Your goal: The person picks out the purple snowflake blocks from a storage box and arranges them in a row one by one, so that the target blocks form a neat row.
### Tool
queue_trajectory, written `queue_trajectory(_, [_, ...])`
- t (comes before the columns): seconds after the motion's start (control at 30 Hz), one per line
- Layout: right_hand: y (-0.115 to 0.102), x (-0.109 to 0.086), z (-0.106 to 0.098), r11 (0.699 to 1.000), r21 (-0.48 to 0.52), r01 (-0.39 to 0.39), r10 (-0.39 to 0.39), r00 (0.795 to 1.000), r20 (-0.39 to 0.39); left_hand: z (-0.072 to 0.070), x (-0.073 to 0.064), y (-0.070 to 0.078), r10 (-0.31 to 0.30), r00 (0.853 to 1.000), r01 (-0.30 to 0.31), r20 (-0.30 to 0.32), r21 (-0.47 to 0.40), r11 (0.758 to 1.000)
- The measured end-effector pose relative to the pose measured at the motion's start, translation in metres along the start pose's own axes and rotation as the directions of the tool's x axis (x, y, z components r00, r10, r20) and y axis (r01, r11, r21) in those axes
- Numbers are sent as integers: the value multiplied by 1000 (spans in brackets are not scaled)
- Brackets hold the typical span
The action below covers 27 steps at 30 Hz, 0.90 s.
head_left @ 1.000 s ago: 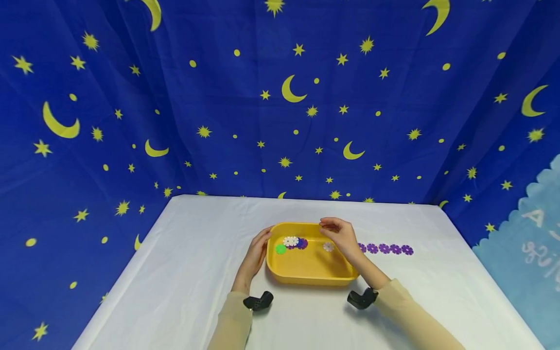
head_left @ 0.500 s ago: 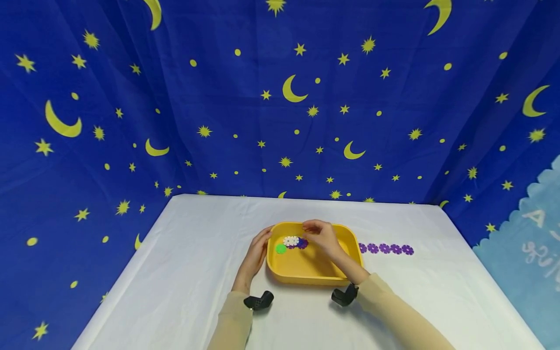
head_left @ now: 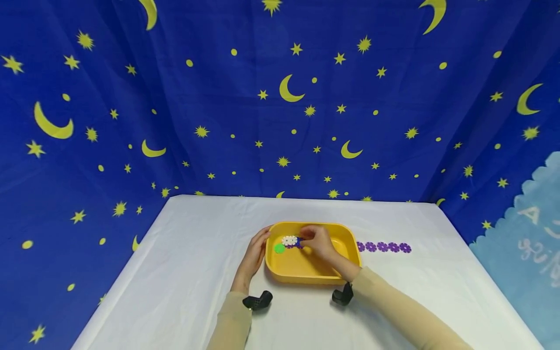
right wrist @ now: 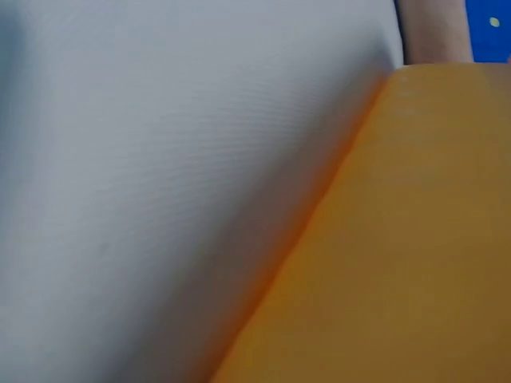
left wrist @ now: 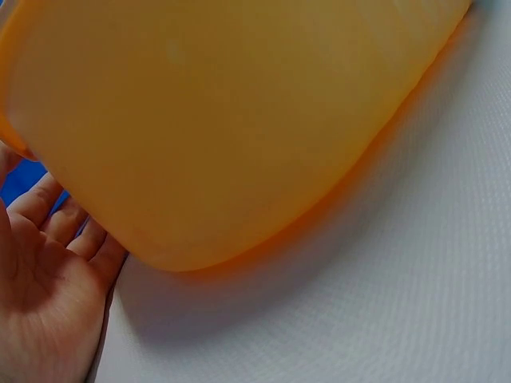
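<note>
A: Where do we find the right hand (head_left: 321,242)?
B: Dipped into the yellow tray (head_left: 302,267), lower centre of the head view, fingers bent down beside a blue piece (head_left: 301,241). We cannot tell whether they pinch anything; the fingertips are hidden, and the right wrist view gives us mostly the tray's outer wall and white cloth (right wrist: 120,199).
A: And the left hand (head_left: 253,253)?
B: We see its fingers loosely extended, resting against the tray's left side. The left wrist view shows us its palm at lower left.
A: What lies inside the tray?
B: White flower-shaped pieces (head_left: 289,240), with purple partly showing beneath, and a green disc (head_left: 279,248) at their lower left.
A: Farther out?
B: We have a row of purple flower pieces (head_left: 382,247) right of the tray, beige sleeves (head_left: 402,308) at the bottom edge, and a blue backdrop (head_left: 218,97) with yellow moons and stars filling the upper frame.
</note>
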State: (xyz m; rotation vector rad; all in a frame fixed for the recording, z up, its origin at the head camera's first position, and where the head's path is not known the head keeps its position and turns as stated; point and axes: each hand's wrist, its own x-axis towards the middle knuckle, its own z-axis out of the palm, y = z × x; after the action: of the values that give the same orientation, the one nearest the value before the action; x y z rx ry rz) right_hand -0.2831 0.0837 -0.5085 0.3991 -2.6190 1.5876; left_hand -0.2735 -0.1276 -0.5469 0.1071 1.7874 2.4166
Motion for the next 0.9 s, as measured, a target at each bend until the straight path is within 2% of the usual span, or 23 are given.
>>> queue_trajectory(0.23, [3, -2, 3, 998, -67, -6, 9, 999, 37, 1, -1, 0, 5, 1000, -5, -4, 13, 1000])
queue_trajectory(0.4, [6, -2, 4, 992, -114, 46, -37, 996, 79, 2, 0, 2, -17, 999, 18, -29, 24, 1000])
queue_trajectory(0.63, [5, -4, 5, 976, -198, 92, -73, 992, 101, 2, 1, 4, -34, 999, 35, -22, 27, 999])
queue_trajectory(0.9, [7, -4, 8, 969, -232, 90, -69, 993, 97, 6, -10, 19, -29, 999, 29, 13, 48, 998])
